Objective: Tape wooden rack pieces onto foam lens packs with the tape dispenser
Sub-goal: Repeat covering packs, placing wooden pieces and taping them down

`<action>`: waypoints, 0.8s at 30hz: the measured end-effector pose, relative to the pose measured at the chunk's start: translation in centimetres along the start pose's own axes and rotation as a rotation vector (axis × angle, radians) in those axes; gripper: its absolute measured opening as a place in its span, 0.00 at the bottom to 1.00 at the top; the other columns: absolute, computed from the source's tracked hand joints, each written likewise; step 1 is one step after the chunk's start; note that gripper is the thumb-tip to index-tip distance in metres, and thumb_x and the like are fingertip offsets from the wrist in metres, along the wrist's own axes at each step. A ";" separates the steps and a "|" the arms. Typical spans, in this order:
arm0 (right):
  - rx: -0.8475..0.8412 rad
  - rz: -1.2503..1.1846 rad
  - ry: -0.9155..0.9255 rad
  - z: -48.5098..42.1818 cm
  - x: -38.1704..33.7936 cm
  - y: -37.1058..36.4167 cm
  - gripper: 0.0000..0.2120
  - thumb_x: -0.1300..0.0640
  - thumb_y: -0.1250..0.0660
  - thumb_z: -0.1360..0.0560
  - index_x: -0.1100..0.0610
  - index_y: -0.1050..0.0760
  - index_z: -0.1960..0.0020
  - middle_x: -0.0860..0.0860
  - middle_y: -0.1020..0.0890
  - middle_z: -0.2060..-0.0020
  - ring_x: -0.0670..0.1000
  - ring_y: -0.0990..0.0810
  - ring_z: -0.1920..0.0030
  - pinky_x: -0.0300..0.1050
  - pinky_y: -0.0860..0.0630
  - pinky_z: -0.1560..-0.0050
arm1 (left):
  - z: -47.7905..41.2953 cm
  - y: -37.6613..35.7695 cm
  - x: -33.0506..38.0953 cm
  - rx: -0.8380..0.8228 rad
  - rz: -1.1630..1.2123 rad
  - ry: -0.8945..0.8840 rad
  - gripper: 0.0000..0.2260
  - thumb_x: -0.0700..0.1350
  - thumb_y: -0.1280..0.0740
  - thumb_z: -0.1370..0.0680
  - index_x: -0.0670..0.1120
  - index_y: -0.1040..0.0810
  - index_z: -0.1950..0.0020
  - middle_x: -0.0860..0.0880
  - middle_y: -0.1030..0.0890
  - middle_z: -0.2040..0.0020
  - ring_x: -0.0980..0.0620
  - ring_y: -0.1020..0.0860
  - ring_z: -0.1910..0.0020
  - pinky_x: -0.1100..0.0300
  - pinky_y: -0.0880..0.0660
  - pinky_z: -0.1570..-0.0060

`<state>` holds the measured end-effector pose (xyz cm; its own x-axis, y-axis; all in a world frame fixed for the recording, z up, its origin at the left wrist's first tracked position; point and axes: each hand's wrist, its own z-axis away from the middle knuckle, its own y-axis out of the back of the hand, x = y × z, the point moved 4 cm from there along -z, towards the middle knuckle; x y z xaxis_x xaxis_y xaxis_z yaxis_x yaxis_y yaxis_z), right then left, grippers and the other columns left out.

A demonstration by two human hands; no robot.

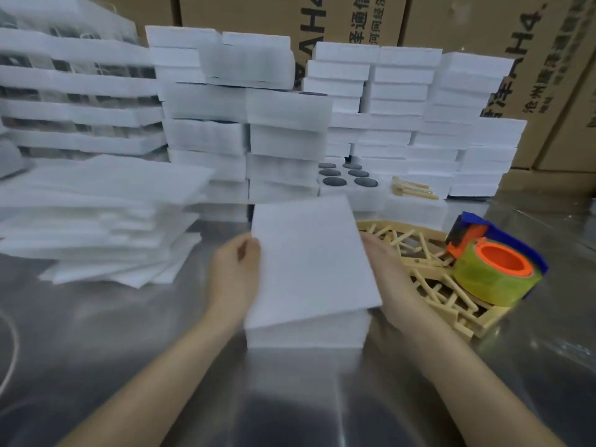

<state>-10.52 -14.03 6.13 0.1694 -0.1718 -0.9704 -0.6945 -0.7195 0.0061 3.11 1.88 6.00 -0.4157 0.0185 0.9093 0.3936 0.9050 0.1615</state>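
Note:
A white foam sheet (309, 259) lies tilted on top of a foam lens pack (306, 330) in the middle of the steel table. My left hand (233, 275) holds the sheet's left edge, thumb on top. My right hand (387, 279) holds its right edge, fingers partly hidden behind the foam. To the right lies a pile of wooden rack pieces (432, 285). A tape dispenser (496, 262), blue and orange with a roll of clear yellowish tape, rests on that pile.
Loose foam sheets (100, 217) are piled at the left. Stacks of foam packs (245, 130) fill the back, one open pack showing dark lenses (348, 177). A few wooden sticks (412, 188) lie behind. Cardboard boxes (483, 24) line the wall. A white cord (9, 359) curves at the left edge.

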 end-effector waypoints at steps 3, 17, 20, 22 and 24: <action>-0.096 -0.168 -0.134 -0.2 0.8 0.6 0.18 0.48 0.40 0.21 0.57 0.20 0.41 0.57 0.17 0.57 0.56 0.26 0.64 0.42 0.33 0.65 | -1.1 0.9 -0.5 0.044 -0.107 0.000 0.11 0.39 0.42 0.20 0.33 0.25 0.56 0.38 0.23 0.62 0.51 0.30 0.64 0.57 0.36 0.63; -0.134 0.420 -0.103 0.4 1.6 0.2 0.15 0.58 0.38 0.22 0.47 0.26 0.37 0.47 0.28 0.43 0.38 0.27 0.47 0.31 0.31 0.54 | 1.4 -1.1 -3.5 -0.382 0.400 0.498 0.17 0.39 0.42 0.21 0.55 0.33 0.34 0.55 0.19 0.42 0.53 0.19 0.49 0.58 0.22 0.55; -0.095 0.422 -0.149 0.3 2.3 -0.1 0.16 0.55 0.39 0.21 0.46 0.30 0.34 0.47 0.35 0.43 0.38 0.32 0.47 0.32 0.37 0.54 | 1.4 -1.0 -3.6 -0.389 0.392 0.448 0.19 0.39 0.44 0.20 0.61 0.31 0.36 0.64 0.18 0.48 0.59 0.18 0.49 0.58 0.23 0.47; -0.080 0.397 -0.190 0.3 2.6 -0.3 0.19 0.54 0.40 0.20 0.48 0.33 0.30 0.46 0.37 0.38 0.44 0.33 0.42 0.37 0.37 0.46 | 1.6 -0.8 -3.5 -0.367 0.410 0.460 0.21 0.43 0.42 0.19 0.60 0.35 0.28 0.63 0.21 0.41 0.58 0.21 0.43 0.56 0.28 0.37; -0.088 0.346 -0.225 0.2 2.8 -0.5 0.23 0.54 0.41 0.19 0.51 0.39 0.25 0.43 0.39 0.31 0.44 0.34 0.38 0.40 0.38 0.41 | 1.7 -0.8 -3.4 -0.375 0.433 0.467 0.20 0.45 0.41 0.18 0.61 0.35 0.28 0.64 0.21 0.42 0.61 0.21 0.45 0.58 0.27 0.40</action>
<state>-9.86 -14.00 3.40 -0.2274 -0.2689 -0.9360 -0.6199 -0.7013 0.3520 2.83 1.81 2.09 0.1995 0.0824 0.9764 0.7322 0.6497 -0.2044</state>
